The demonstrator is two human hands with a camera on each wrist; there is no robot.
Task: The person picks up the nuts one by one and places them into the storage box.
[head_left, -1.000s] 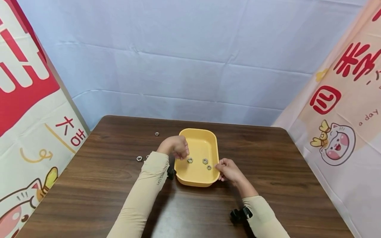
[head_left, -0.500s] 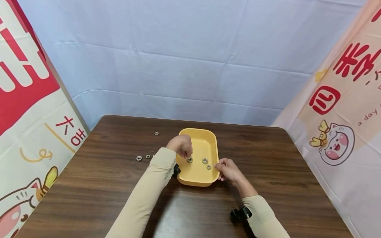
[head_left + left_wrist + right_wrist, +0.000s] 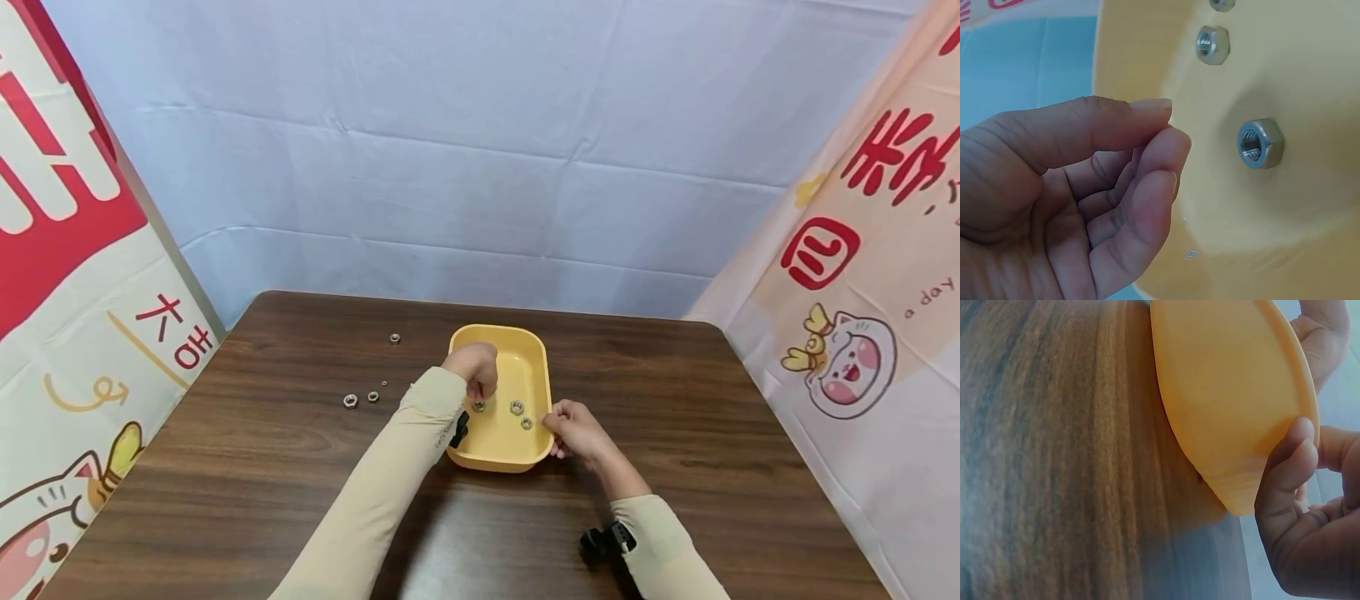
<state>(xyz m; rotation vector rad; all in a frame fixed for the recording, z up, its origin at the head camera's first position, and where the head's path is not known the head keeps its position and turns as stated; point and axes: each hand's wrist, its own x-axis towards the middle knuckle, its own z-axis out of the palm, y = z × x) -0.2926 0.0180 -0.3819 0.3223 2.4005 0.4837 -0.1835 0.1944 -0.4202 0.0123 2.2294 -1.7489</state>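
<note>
toward eleven o'clock above the yellow tray on the table, the left hand curls, fingertips meeting the thumb, nothing visible inside; it partly hides one nut. the right hand pinches the rim near four o'clock. in left wrist view, one tiny piece is hard to identify.

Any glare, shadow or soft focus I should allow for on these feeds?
Head view: pale glare on the dark-brown wooden table, low centre; left wrist: soft shadow around the silver hexagonal metal nut in the yellow rectangular plastic tray; right wrist: bluish sheen on the lower table, wood grain looking soft.
</note>
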